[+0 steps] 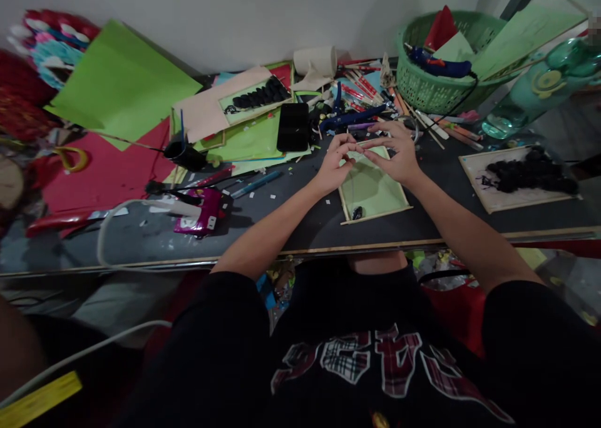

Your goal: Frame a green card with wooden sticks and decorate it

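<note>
In the head view, my left hand and my right hand meet above a pale green card edged with thin wooden sticks. The fingertips of both hands are pinched close together near the card's far edge. What they hold is too small to make out. A small black piece lies at the card's near left corner. Just beyond my hands are blue-handled pliers among loose sticks and scraps. A black phone lies to the left of them.
A framed card with black clumps lies right; a similar framed piece rests at the back. A green basket holds a blue glue gun. Nearby stands a bottle. Left are a black cup, purple box and coloured sheets.
</note>
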The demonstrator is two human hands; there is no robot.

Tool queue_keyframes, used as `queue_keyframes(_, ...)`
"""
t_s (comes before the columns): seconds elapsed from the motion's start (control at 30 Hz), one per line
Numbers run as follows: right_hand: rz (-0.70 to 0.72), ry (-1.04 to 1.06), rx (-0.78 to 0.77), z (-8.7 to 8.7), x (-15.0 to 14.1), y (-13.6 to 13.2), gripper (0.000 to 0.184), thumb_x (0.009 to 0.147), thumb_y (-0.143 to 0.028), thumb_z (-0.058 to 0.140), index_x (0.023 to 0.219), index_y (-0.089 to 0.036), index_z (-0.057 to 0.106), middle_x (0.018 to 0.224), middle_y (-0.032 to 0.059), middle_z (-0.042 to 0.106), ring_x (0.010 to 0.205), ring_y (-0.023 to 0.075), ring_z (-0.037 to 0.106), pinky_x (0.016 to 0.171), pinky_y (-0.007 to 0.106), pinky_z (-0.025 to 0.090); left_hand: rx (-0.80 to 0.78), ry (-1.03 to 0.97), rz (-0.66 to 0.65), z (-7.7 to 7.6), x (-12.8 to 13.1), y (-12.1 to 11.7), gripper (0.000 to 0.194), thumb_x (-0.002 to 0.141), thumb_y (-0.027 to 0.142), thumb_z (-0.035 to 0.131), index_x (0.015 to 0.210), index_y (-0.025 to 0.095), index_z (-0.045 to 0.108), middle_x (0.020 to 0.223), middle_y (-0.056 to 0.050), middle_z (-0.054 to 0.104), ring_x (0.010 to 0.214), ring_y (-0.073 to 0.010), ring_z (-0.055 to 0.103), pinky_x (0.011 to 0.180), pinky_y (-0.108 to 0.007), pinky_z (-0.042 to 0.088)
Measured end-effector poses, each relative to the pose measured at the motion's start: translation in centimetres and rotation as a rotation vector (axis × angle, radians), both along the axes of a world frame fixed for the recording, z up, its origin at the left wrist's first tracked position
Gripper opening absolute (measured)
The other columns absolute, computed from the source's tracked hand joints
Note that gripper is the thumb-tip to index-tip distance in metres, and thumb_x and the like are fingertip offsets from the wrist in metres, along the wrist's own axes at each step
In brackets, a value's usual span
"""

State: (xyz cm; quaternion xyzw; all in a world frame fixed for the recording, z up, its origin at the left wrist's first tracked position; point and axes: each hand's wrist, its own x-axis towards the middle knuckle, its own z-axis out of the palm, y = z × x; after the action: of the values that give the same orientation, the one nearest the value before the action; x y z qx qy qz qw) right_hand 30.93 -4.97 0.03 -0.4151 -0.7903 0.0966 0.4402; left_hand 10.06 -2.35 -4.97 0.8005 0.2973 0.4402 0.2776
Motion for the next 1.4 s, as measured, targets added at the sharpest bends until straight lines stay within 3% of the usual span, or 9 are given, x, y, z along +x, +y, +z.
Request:
queue_keyframes(0.23,-0.079,0.039,-0.003,-0.6,0.1,0.2,0.042,0.089,-0.066,0.06,0.089,-0.027,0.074,0.116,0.0106,0.07,0.121,0.0356,0.059,0.112,0.061,0.037,-0.143,-0.098,0.0,0.0,0.1,-0.3,0.041,0.095,0.058,0.057,0.117,0.027,0.072,0.134,-0.009,0.054,0.129,-0.027,0.055,0.094,-0.038,0.055)
queue_keyframes(0.4,-0.114,0.009,0.005,-1.0,-0.3,0.2,0.043,0.092,-0.067,0.053,0.094,-0.028,0.07,0.12,0.0104,0.067,0.127,0.0349,0.054,0.114,0.061,0.036,-0.254,-0.22,-0.024,0.0,0.5,-0.5,0.048,0.096,0.062,0.05,0.119,0.026,0.072,0.139,-0.009,0.056,0.12,-0.0254,0.062,0.084,-0.033,0.058)
queue_keyframes(0.53,-0.199,0.107,0.068,-1.0,0.1,0.4,0.044,0.098,-0.064,0.044,0.097,-0.027,0.068,0.113,0.0103,0.066,0.121,0.0309,0.058,0.111,0.057,0.042,-0.134,-0.11,-0.067,1.9,-0.5,-0.7,0.071,0.082,0.076,0.064,0.135,0.029,0.061,0.14,-0.011,0.057,0.104,-0.0196,0.066,0.078,-0.029,0.056)
queue_keyframes(0.63,-0.326,0.168,0.148,-1.0,1.0,0.9,0.045,0.099,-0.063,0.042,0.094,-0.025,0.066,0.106,0.011,0.066,0.114,0.0294,0.061,0.107,0.055,0.046,-0.104,0.091,-0.252,4.1,-1.7,-1.1,0.083,0.064,0.079,0.078,0.127,0.027,0.066,0.119,-0.009,0.068,0.084,-0.0161,0.067,0.07,-0.026,0.053)
queue_keyframes(0.77,-0.343,0.102,0.101,-1.7,2.0,1.8,0.044,0.1,-0.06,0.042,0.1,-0.024,0.068,0.109,0.012,0.065,0.12,0.0303,0.058,0.11,0.057,0.044,-0.151,0.457,-0.549,5.8,-2.2,-2.2,0.053,0.059,0.066,0.088,0.091,0.025,0.08,0.083,-0.003,0.074,0.069,-0.0151,0.064,0.066,-0.025,0.047)
queue_keyframes(1.0,-0.208,0.111,0.038,-2.1,1.3,1.7,0.039,0.095,-0.062,0.054,0.095,-0.025,0.069,0.11,0.0107,0.068,0.118,0.0303,0.059,0.111,0.059,0.041,-0.228,0.548,-0.692,6.7,-1.0,-4.2,0.03,0.065,0.04,0.09,0.087,0.021,0.082,0.08,-0.004,0.076,0.067,-0.0124,0.063,0.066,-0.022,0.044)
queue_keyframes(1.17,-0.101,0.203,-0.085,-2.0,0.5,1.7,0.05,0.092,-0.073,0.05,0.091,-0.025,0.065,0.101,0.0085,0.069,0.107,0.0256,0.062,0.1,0.048,0.051,-0.301,0.376,-0.604,6.3,-1.8,-3.0,0.034,0.069,0.035,0.084,0.101,0.022,0.081,0.091,-0.005,0.077,0.068,-0.0111,0.06,0.068,-0.022,0.047)
queue_keyframes(1.3,0.052,0.343,-0.178,-2.0,0.0,1.7,0.058,0.088,-0.079,0.05,0.093,-0.023,0.063,0.097,0.0061,0.067,0.097,0.0198,0.064,0.087,0.036,0.053,-0.498,0.048,-0.487,4.3,-2.6,-1.0,0.044,0.072,0.037,0.083,0.111,0.018,0.08,0.101,-0.01,0.078,0.084,-0.0165,0.067,0.078,-0.027,0.051)
queue_keyframes(1.4,0.178,0.357,-0.229,-1.6,-0.3,1.2,0.055,0.086,-0.077,0.057,0.09,-0.022,0.063,0.094,0.005,0.066,0.093,0.018,0.064,0.084,0.033,0.052,-0.626,-0.13,-0.394,2.8,-2.6,-0.2,0.048,0.066,0.038,0.087,0.109,0.018,0.081,0.113,-0.011,0.077,0.104,-0.0236,0.07,0.094,-0.033,0.053)
